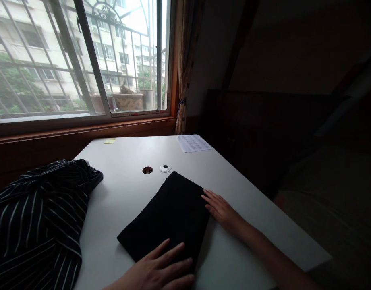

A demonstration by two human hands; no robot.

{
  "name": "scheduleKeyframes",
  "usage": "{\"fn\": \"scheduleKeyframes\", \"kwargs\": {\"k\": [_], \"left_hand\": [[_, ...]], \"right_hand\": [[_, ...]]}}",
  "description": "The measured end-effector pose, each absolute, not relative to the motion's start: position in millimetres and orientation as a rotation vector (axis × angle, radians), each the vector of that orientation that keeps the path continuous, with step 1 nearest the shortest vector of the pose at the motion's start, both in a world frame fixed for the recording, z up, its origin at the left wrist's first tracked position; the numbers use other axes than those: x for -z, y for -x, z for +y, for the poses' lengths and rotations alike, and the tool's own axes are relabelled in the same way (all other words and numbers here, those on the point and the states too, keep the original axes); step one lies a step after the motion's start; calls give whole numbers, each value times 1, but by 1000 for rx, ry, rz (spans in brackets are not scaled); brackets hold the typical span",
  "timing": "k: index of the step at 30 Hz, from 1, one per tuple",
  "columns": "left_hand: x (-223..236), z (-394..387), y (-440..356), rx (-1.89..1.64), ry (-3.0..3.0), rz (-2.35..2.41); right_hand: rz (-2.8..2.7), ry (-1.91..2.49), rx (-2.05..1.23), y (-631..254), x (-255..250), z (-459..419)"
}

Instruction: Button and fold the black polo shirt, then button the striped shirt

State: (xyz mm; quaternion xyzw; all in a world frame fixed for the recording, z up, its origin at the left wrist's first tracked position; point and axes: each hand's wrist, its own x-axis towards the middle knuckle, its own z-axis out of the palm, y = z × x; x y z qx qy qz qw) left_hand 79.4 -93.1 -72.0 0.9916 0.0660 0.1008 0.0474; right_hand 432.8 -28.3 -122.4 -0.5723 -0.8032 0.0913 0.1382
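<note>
A folded black cloth (170, 213), perhaps a garment, lies flat and slanted across the white table. On its near end rests my left hand (161, 268), with the fingers spread over the fabric. My right hand (220, 207) touches the cloth's right edge, fingers stretched out and the palm over the tabletop. Neither hand grips anything. What kind of garment the cloth is, I cannot tell.
A black striped garment (43, 213) is heaped on the table's left side. Toward the back are a round hole (147, 170), a white ring-shaped cap (165, 168), printed paper (194, 143) and a yellow note (109, 141). The white table (119, 181) ends below a barred window.
</note>
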Motion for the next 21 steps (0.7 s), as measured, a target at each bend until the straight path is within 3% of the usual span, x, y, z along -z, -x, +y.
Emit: {"fn": "scheduleKeyframes", "kwargs": {"k": [10,21], "left_hand": [[22,-78,-71,-140,-2579,323],[67,-25,-44,-330,-2790,620]], "right_hand": [[-2350,1638,-277,-427,128,-14],[-2440,1530,-403,-408,115,27]]}}
